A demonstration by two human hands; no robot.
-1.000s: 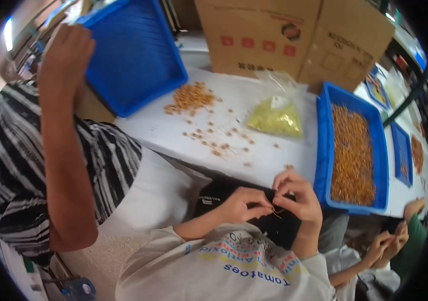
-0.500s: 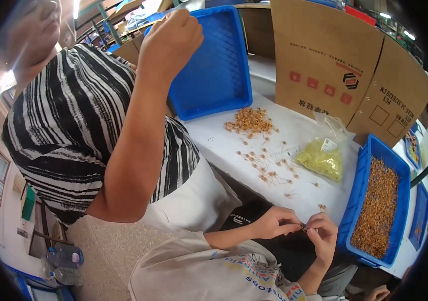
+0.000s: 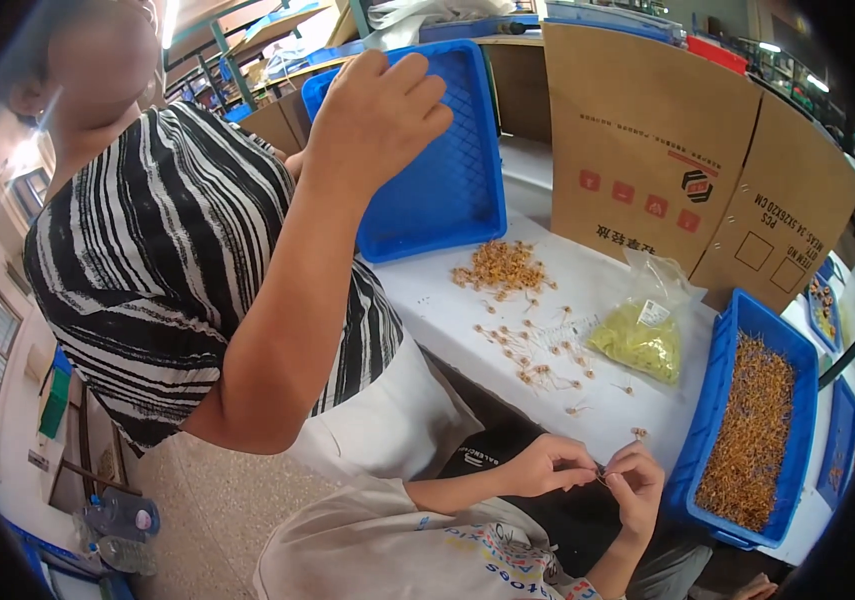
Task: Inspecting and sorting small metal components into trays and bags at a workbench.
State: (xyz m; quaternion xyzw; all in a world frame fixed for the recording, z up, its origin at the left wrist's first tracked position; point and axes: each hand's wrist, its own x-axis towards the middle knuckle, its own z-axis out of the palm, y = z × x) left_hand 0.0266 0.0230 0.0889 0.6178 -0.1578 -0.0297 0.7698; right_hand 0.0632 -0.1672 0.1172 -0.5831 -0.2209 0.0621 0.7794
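Observation:
My left hand [image 3: 554,466] and my right hand [image 3: 635,484] meet in front of me, over my dark-clad lap. Thumb and fingers of both are pinched together on a small, thin dark piece [image 3: 601,474], too small to make out clearly. Just beyond my right hand, a small brown-gold piece with a thin tail [image 3: 638,433] lies at the white table's [image 3: 637,405] edge. Similar loose pieces [image 3: 537,372] are scattered farther off, behind them a heap of them [image 3: 502,267].
On my left stands a person in a striped top [image 3: 157,260], one arm raised before an upright blue tray [image 3: 432,190]. A clear bag of yellow-green pieces [image 3: 639,338] lies near a cardboard box [image 3: 647,130]. Right of my hands, a blue crate [image 3: 689,480] holds many brown-gold pieces.
The view has shifted slightly, so the table sits lower in the picture. The other person's raised fingers have spread a little. My hands stay pinched together at nearly the same place.

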